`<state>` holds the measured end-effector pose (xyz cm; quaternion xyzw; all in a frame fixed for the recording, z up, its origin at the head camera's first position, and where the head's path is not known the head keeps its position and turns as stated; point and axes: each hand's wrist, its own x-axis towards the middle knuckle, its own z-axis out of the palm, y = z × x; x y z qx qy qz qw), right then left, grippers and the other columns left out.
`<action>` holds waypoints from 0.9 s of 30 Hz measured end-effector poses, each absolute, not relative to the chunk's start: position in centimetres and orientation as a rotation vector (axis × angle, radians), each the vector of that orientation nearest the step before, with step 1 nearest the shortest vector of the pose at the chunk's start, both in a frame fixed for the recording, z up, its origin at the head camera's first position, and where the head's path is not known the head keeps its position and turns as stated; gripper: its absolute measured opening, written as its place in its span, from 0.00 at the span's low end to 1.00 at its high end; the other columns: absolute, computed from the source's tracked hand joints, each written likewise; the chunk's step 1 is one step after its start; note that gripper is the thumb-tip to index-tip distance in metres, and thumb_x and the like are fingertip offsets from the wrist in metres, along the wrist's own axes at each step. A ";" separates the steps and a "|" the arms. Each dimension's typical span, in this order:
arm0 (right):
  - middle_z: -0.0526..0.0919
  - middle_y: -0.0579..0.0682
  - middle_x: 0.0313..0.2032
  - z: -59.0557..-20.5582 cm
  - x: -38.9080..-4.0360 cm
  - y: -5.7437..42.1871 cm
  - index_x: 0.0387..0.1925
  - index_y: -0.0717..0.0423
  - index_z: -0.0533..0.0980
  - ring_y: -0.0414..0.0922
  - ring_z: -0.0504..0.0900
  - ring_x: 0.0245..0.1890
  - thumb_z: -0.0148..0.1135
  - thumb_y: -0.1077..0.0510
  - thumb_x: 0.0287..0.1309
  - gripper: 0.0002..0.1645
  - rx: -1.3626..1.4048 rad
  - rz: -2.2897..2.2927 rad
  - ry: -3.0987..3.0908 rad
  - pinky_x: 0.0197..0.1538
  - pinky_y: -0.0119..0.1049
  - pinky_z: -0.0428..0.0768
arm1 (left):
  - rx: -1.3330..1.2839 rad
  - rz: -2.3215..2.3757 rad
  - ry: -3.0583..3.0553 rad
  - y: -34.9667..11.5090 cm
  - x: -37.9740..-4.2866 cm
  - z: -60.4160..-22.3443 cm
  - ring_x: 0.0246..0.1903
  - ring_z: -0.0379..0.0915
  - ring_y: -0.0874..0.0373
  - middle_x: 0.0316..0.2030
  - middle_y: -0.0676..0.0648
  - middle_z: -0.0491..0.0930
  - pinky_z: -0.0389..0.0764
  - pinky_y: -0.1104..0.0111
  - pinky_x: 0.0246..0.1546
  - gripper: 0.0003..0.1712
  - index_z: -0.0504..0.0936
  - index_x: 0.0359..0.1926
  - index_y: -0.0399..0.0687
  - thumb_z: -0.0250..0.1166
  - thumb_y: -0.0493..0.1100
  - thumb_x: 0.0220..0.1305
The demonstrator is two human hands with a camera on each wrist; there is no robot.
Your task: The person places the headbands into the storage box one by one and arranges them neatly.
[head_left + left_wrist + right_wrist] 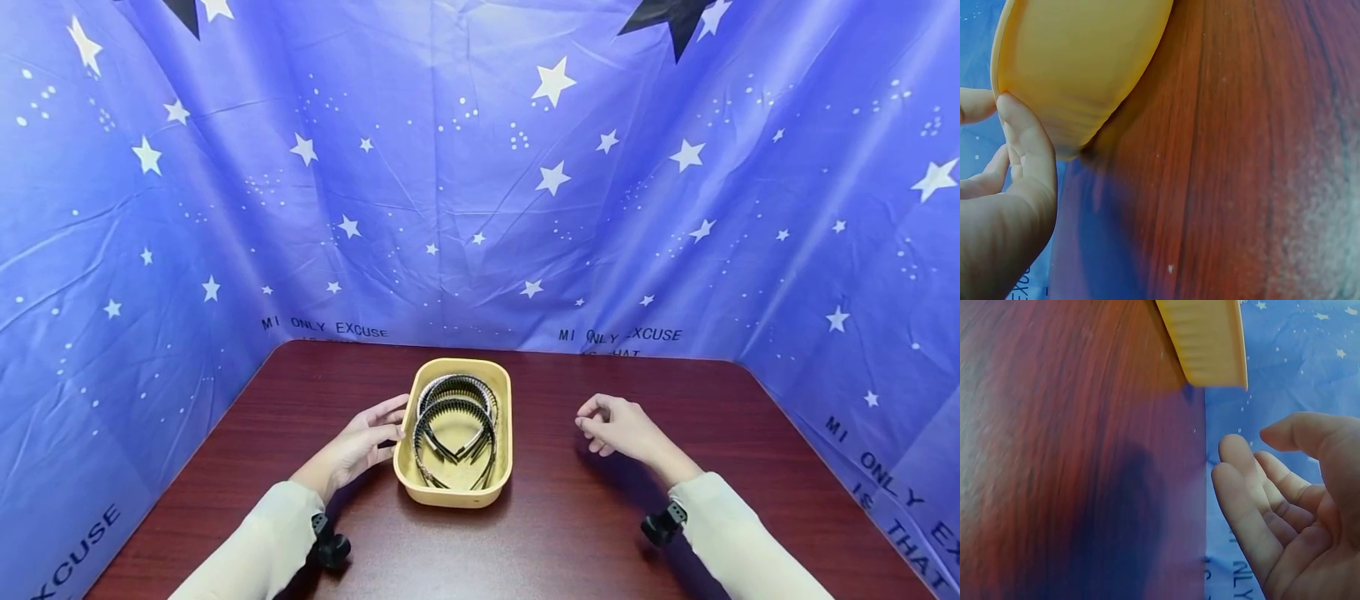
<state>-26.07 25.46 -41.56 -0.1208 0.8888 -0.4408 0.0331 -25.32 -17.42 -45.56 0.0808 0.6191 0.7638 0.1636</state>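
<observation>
A yellow rectangular tub (453,498) with rounded corners stands left of the table's middle. Several hairbands (457,408) lie in it, looped over one another, black and pale, with comb-like teeth along their inner edges. At the tub's left side, my left hand (358,442) has its fingertips touching the wall near the rim; in the left wrist view the fingers (1029,134) meet the edge of the tub. My right hand (624,429) hovers over the table, right of the tub and apart from it. Its loosely bent fingers (1244,512) hold nothing.
The tub stands on a dark red wood-grain table (547,533). A blue curtain (480,183) printed with stars and lettering surrounds the table at the back and sides. A black wrist device (330,546) is on the left wrist, another (663,525) on the right.
</observation>
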 end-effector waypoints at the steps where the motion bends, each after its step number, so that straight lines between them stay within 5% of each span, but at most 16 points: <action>1: 0.82 0.55 0.25 -41.6 -25.9 25.7 0.40 0.60 0.79 0.47 0.84 0.22 0.66 0.59 0.63 0.08 -0.358 -1.361 2.736 0.25 0.41 0.84 | 0.232 2.178 1.766 -17.4 -25.3 -45.6 0.48 0.76 0.58 0.62 0.39 0.70 0.81 0.61 0.49 0.44 0.52 0.77 0.37 0.56 0.26 0.61; 17: 0.84 0.52 0.29 -42.2 -24.8 29.0 0.43 0.58 0.78 0.46 0.84 0.27 0.64 0.58 0.65 0.09 -0.370 -1.227 2.894 0.28 0.35 0.82 | 0.237 2.163 1.764 -18.0 -25.7 -46.1 0.47 0.79 0.58 0.58 0.42 0.76 0.80 0.59 0.51 0.39 0.52 0.77 0.36 0.54 0.30 0.67; 27: 0.83 0.41 0.30 -42.8 -24.5 30.0 0.41 0.51 0.81 0.41 0.80 0.31 0.64 0.54 0.62 0.08 -0.459 -0.894 3.210 0.36 0.41 0.77 | 0.330 1.988 2.193 -18.2 -26.0 -46.0 0.44 0.79 0.55 0.49 0.40 0.79 0.81 0.62 0.44 0.31 0.63 0.70 0.30 0.55 0.30 0.67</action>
